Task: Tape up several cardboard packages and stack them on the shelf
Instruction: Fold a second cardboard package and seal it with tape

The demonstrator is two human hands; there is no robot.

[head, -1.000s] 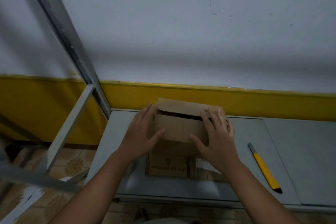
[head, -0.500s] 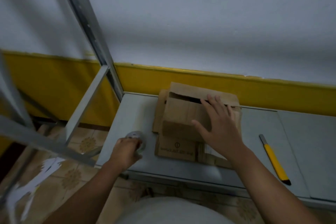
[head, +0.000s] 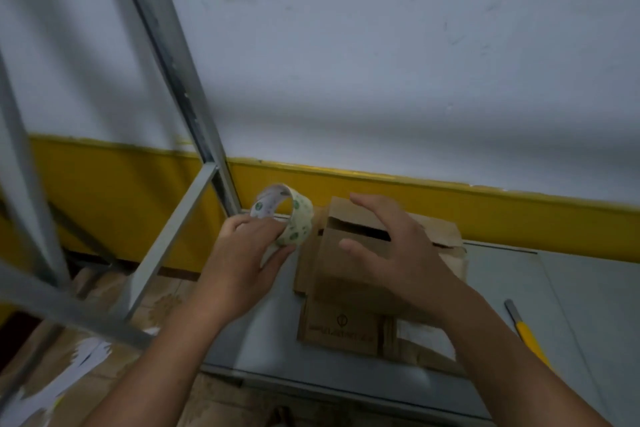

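Note:
A small brown cardboard box (head: 346, 274) stands on flattened cardboard on the grey table (head: 571, 288), its top flaps folded down with a dark gap showing. My left hand (head: 239, 260) holds a roll of clear tape (head: 294, 218) with green marks, lifted above the table just left of the box. My right hand (head: 398, 246) hovers over the box top with fingers spread, touching nothing that I can see.
A yellow utility knife (head: 530, 336) lies on the table at the right. A grey metal shelf frame (head: 166, 38) rises at the left. A white wall with a yellow band (head: 450, 198) runs behind the table. Paper scraps lie on the tiled floor at lower left.
My left hand left the box, reached to the table's left edge, took the tape roll and raised it beside the box. My right hand lifted off the box flaps.

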